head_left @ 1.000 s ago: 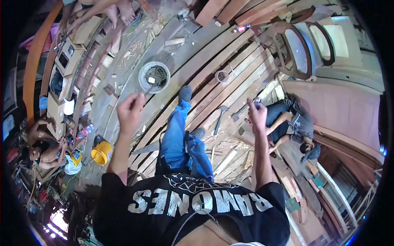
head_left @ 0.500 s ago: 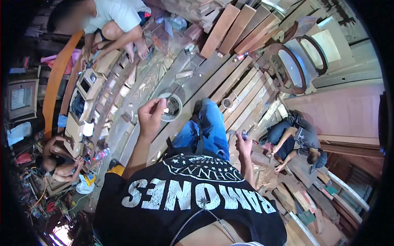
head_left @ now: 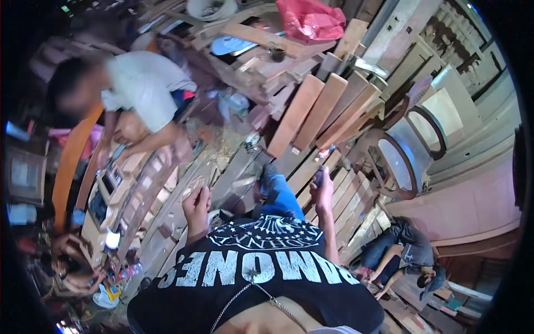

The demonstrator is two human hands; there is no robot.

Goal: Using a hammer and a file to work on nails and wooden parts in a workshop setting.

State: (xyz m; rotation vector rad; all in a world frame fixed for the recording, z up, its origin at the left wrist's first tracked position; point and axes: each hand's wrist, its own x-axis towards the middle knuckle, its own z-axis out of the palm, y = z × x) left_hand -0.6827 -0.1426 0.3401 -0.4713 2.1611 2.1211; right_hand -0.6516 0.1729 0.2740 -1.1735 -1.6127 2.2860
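Note:
My left hand (head_left: 196, 209) is closed in front of my chest, its fingers curled with the thumb against them. Whatever it may hold is too small or hidden to make out. On the right, my right hand (head_left: 323, 192) is wrapped round what looks like a hammer (head_left: 319, 177); only a dark, blurred end shows above the fist. Below my hands, my leg in blue jeans (head_left: 285, 197) stretches forward over the wooden planks (head_left: 236, 179). Beside my left hand a pale bucket is mostly hidden.
At the left a person in a light shirt (head_left: 147, 83) crouches over wooden pieces; another sits lower left (head_left: 78, 264). A third crouches at the right (head_left: 403, 250). Ahead lie stacked boards (head_left: 297, 114) and a red plastic bag (head_left: 311, 22). Oval-framed chair backs (head_left: 396, 164) stand at the right.
My view has tilted up and forward, bringing the red bag into sight. My left hand has lowered from above the bucket of small dark pieces. My right hand appears higher, still gripping its tool.

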